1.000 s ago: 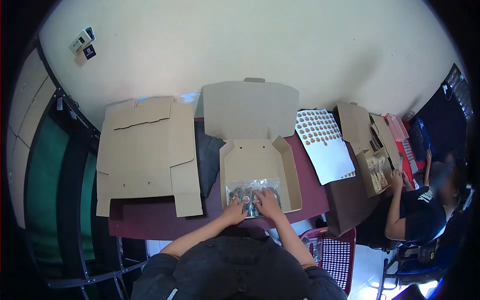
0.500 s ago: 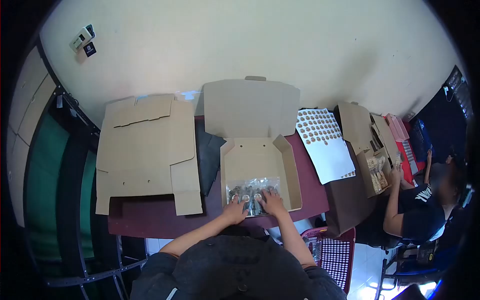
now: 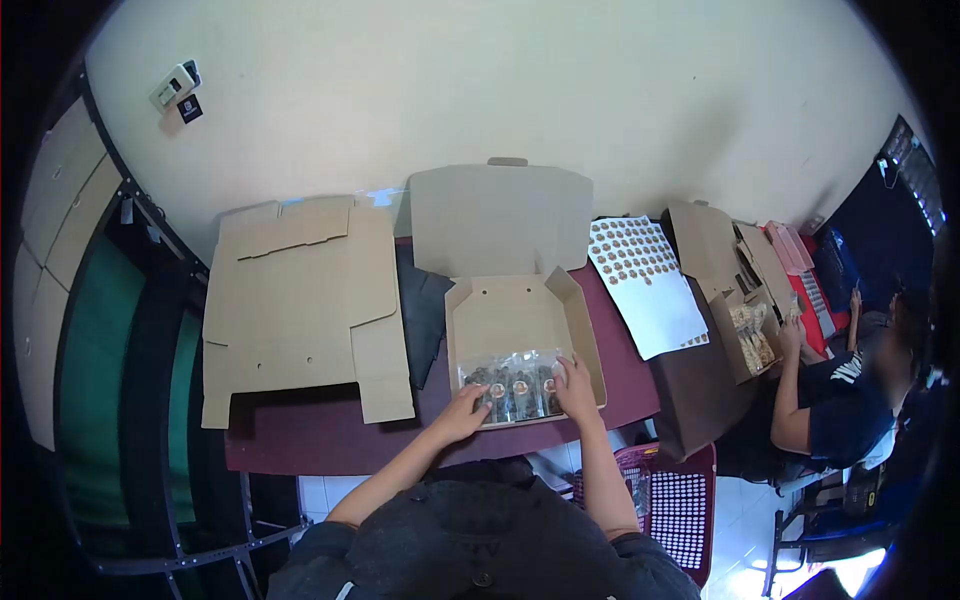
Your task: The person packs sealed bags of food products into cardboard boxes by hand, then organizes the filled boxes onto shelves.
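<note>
An open cardboard box [image 3: 585,340] stands before me with its lid raised against the wall. Along its near side lie several clear plastic packets [image 3: 521,392] with dark contents and round stickers. My left hand [image 3: 463,414] touches the left end of this row, fingers apart over the box's near left corner. At the right end, my right hand [image 3: 577,392] has its fingers stretched along the outermost packet. Neither hand is closed round a packet. The fingertips' undersides are hidden.
Flattened cardboard [image 3: 300,310] lies to the left, beside black sheets [image 3: 425,310]. A round-sticker sheet [image 3: 650,300] lies to the right. Farther right, a person [image 3: 835,400] sits by another open box [image 3: 735,350] holding pale packets. A red basket [image 3: 678,520] stands below the table [image 3: 320,440].
My hands have moved apart from the middle of the packets to the row's two ends. More packets and their stickers now show between them. The view has shifted slightly.
</note>
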{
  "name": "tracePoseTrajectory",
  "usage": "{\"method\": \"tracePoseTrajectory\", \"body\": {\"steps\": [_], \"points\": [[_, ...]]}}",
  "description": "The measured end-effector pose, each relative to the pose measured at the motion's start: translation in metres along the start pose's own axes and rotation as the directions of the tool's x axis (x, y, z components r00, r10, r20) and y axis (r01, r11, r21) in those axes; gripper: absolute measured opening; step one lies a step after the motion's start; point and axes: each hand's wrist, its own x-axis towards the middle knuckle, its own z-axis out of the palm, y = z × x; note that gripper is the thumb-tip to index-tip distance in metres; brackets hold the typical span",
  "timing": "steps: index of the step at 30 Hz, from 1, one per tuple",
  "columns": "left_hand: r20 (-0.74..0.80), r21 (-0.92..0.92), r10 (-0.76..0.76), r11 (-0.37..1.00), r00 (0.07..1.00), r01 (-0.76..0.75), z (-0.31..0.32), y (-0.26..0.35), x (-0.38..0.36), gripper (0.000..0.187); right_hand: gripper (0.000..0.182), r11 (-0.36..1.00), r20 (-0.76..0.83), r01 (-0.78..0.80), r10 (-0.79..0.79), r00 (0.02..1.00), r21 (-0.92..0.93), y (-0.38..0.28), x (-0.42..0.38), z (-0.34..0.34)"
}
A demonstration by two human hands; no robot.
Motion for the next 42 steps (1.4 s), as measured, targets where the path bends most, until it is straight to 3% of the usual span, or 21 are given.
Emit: {"method": "tracePoseTrajectory", "body": {"steps": [6, 8, 10, 12, 16, 19, 26, 29, 34, 36, 38, 39, 40, 42], "points": [[-0.044, -0.257, -0.101, 0.963, 0.994, 0.086, -0.001, 0.011, -0.022, 0.033, 0.027, 0.987, -0.166, -0.007, 0.034, 0.986, 0.161, -0.019, -0.046, -0.025], [-0.046, -0.269, -0.097, 0.960, 0.994, 0.081, 0.007, 0.020, -0.028, 0.036, 0.025, 0.992, -0.264, -0.046, 0.076, 0.961, 0.119, -0.023, -0.067, -0.028], [-0.073, -0.414, -0.066, 0.910, 0.995, 0.030, 0.011, 0.049, -0.037, 0.031, 0.023, 0.987, -0.360, -0.082, 0.127, 0.924, 0.140, -0.014, -0.093, -0.032], [-0.139, -0.565, 0.056, 0.815, 0.989, -0.126, 0.018, 0.071, -0.043, 0.026, 0.022, 0.980, -0.443, -0.139, 0.187, 0.877, 0.140, -0.002, -0.115, -0.040], [-0.020, -0.615, 0.100, 0.783, 0.995, -0.092, 0.043, 0.108, -0.040, 0.022, 0.019, 0.958, -0.575, -0.236, 0.288, 0.766, 0.165, 0.035, -0.155, -0.057], [0.103, -0.553, 0.164, 0.829, 0.981, -0.081, 0.073, 0.126, -0.041, 0.023, 0.019, 0.924, -0.609, -0.335, 0.373, 0.700, 0.182, 0.069, -0.191, -0.068], [0.451, -0.466, 0.244, 0.885, 0.859, -0.007, 0.189, 0.162, -0.039, 0.021, 0.023, 0.781, -0.699, -0.567, 0.559, 0.447, 0.262, 0.130, -0.313, -0.091], [0.620, -0.414, 0.208, 0.906, 0.757, 0.090, 0.260, 0.191, -0.044, 0.018, 0.021, 0.611, -0.594, -0.681, 0.741, 0.312, 0.404, 0.157, -0.376, -0.098], [0.803, -0.307, 0.174, 0.941, 0.570, 0.145, 0.381, 0.203, -0.046, 0.019, 0.019, 0.383, -0.554, -0.827, 0.826, 0.106, 0.412, 0.199, -0.478, -0.085], [0.819, -0.204, 0.103, 0.972, 0.564, 0.118, 0.431, 0.188, -0.037, 0.019, 0.022, 0.270, -0.468, -0.836, 0.884, 0.018, 0.478, 0.220, -0.506, -0.069], [0.809, -0.169, 0.113, 0.985, 0.576, 0.043, 0.480, 0.152, -0.023, 0.019, 0.023, 0.222, -0.389, -0.859, 0.921, 0.029, 0.461, 0.245, -0.523, -0.046], [0.785, -0.081, 0.042, 0.996, 0.619, 0.036, 0.500, 0.135, -0.017, 0.018, 0.023, 0.105, -0.228, -0.819, 0.973, -0.033, 0.565, 0.254, -0.522, -0.045], [0.751, 0.008, -0.029, 0.999, 0.660, 0.035, 0.520, 0.116, -0.012, 0.019, 0.023, 0.089, -0.220, -0.819, 0.974, -0.046, 0.566, 0.265, -0.519, -0.039], [0.726, 0.093, -0.134, 0.991, 0.674, 0.097, 0.551, 0.071, -0.004, 0.022, 0.024, 0.123, -0.170, -0.775, 0.985, 0.021, 0.619, 0.288, -0.510, -0.021]]}}
